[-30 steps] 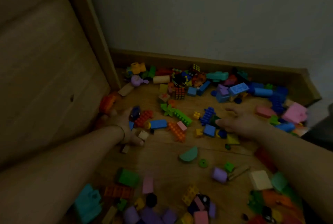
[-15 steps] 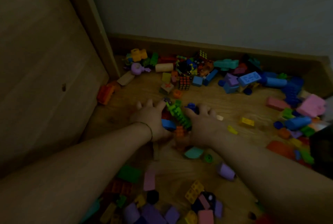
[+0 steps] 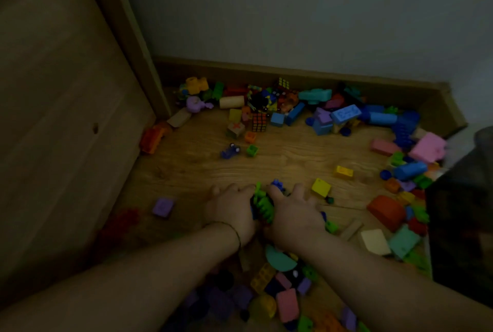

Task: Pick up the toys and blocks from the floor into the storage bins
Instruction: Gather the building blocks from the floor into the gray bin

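- Blocks (image 3: 286, 305), smooth and boxy, lie heaped on the wood floor (image 3: 293, 161) nearest us.
- The left hand (image 3: 232, 211) and right hand (image 3: 293, 214) sit close together, fingers bent around bumpy green blocks (image 3: 262, 205) squeezed between them.
- More toys (image 3: 314, 95) and a little color cube (image 3: 259, 122) lie by the far wall (image 3: 293, 24).

Both forearms (image 3: 138, 283) are bare, a thin bracelet (image 3: 235, 230) circling the left wrist.

Head cam, fwd-down tilt, close over floor (image 3: 293, 161)
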